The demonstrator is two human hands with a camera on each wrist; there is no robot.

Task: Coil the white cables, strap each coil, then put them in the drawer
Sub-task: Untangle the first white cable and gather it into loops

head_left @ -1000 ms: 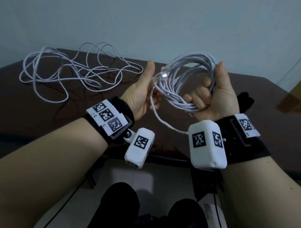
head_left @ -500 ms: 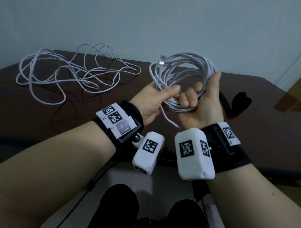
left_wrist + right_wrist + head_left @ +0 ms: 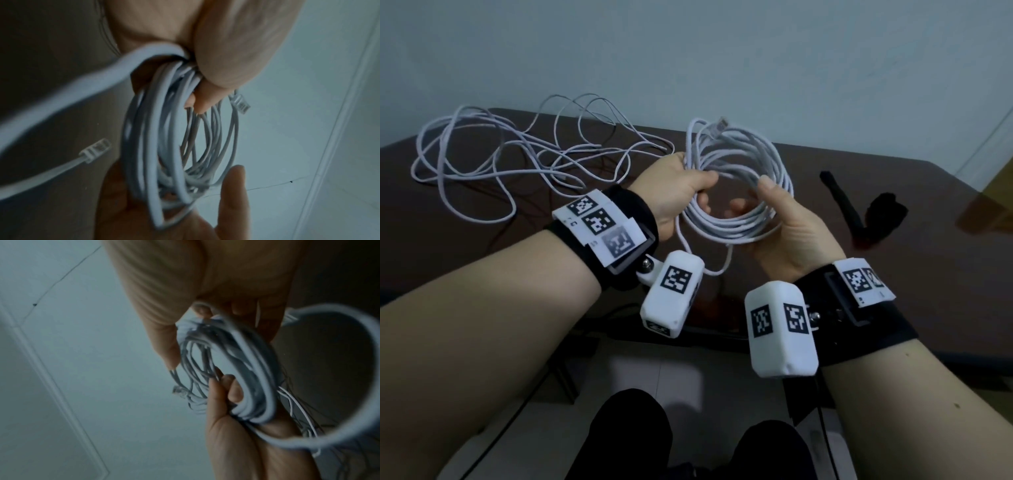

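Note:
A coil of white cable (image 3: 722, 229) hangs above the dark table (image 3: 935, 274) between both hands. My left hand (image 3: 685, 185) grips its left side, thumb curled over the strands (image 3: 152, 146). The right hand (image 3: 780, 219) holds the coil's right side, thumb on top and fingers beneath (image 3: 252, 410). A clear plug (image 3: 720, 124) sticks up at the coil's far edge. A loose tail (image 3: 722, 263) with the other plug (image 3: 96, 151) dangles below. A second white cable (image 3: 571, 150) lies uncoiled on the table at the left.
Black straps (image 3: 842, 205) lie on the table to the right of the hands. A pale wall stands behind the table. My knees and the light floor show below the table's near edge. No drawer is in view.
The coil has come down from upright to nearly flat. My right hand eased from a fist into a thumb-and-finger hold, and my left hand took hold of the coil's left side.

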